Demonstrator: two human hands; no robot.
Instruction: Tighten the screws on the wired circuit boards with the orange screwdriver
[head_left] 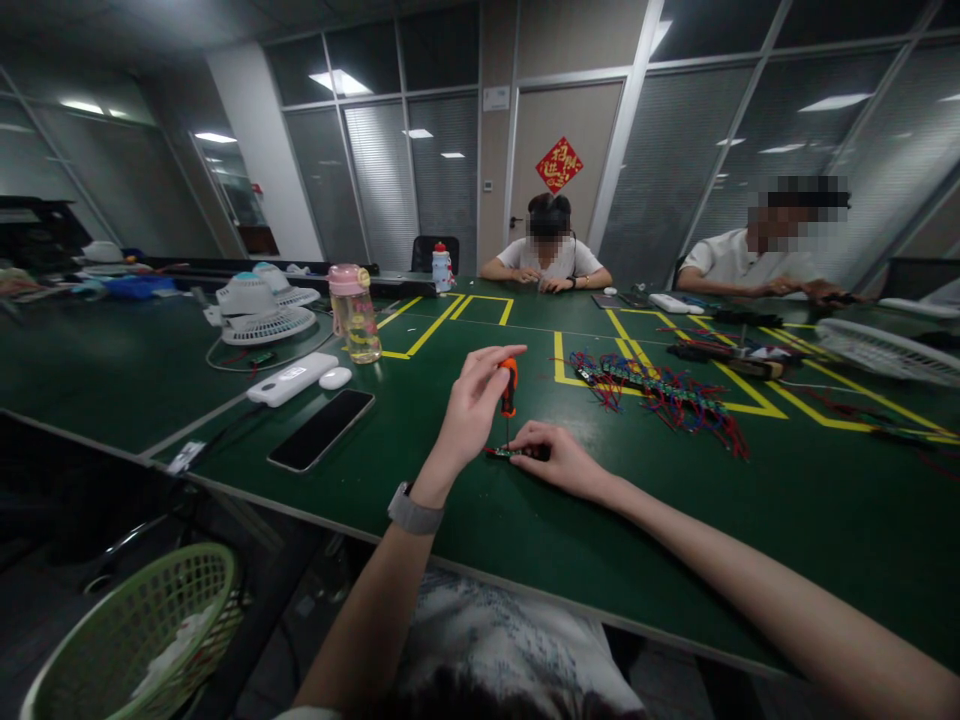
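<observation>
An orange and black screwdriver [509,388] stands upright in my left hand [477,392], thumb and fingers around its handle. Its thin shaft points down at a small green circuit board [502,454] on the table. From the right, my right hand [556,457] grips the board's edge with closed fingers. A short red wire shows at the board's left end; the tip's exact contact point is too small to make out.
Circuit boards with red and blue wires [660,390] lie to the right. A phone [321,430], a white power strip [292,379], a bottle [355,315] and white fans [264,310] are on the left. A green basket [142,590] stands below. Two people sit across the table.
</observation>
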